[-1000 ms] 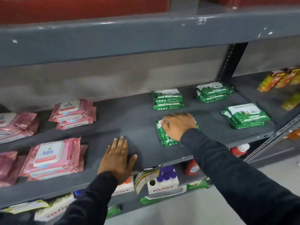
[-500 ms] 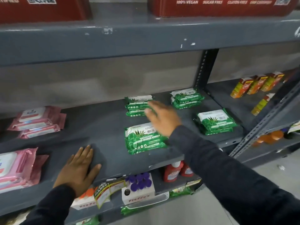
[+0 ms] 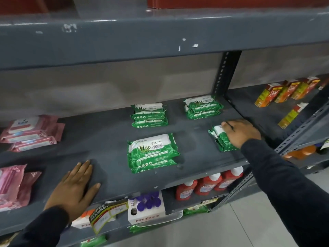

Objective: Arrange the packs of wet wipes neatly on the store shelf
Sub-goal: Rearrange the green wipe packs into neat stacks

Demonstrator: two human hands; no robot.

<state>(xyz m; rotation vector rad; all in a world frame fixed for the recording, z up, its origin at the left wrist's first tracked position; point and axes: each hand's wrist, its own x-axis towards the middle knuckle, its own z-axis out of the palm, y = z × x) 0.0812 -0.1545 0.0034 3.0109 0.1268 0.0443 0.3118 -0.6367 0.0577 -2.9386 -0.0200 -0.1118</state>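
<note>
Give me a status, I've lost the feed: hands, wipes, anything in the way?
Left hand flat on shelf, empty. Right hand on front-right green stack. Three other green stacks squared. Nothing blocking.

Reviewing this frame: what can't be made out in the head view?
- Front-right green wipes stack: mostly covered by the right hand; pack count and grip unclear.
- Front pink wipes packs: cut off by the left edge.
- Rear pink stack: label blurred.
- Left hand: flat on the shelf, palm contact hidden.
</note>
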